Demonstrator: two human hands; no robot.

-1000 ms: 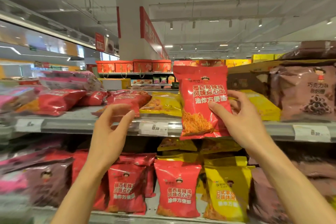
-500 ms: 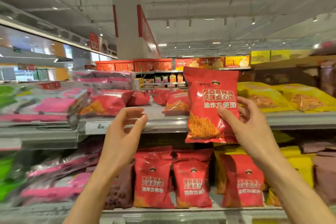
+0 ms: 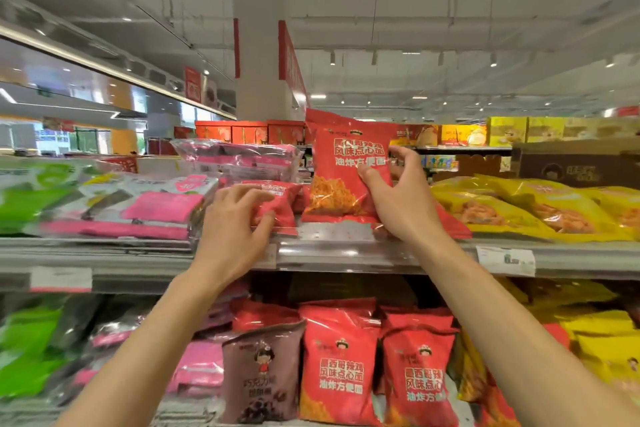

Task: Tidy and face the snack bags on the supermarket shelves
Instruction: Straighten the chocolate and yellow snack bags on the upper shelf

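Since half a second ago my left hand (image 3: 239,218) has come up from mid-air onto the top shelf (image 3: 346,255), and the red bag (image 3: 349,177) in my right hand (image 3: 398,198) has come down until its bottom edge meets the shelf. I see my right thumb across the front of that bag and the fingers curled behind it, holding it upright with the print facing me. My left fingers lie over a small red bag (image 3: 277,203) lying flat just left of it, thumb at its near edge, gripping it. Pink packs (image 3: 156,208) sit to the left, yellow bags (image 3: 519,208) to the right. On the lower shelf stand red bags (image 3: 337,367) and a brown bag (image 3: 261,374).
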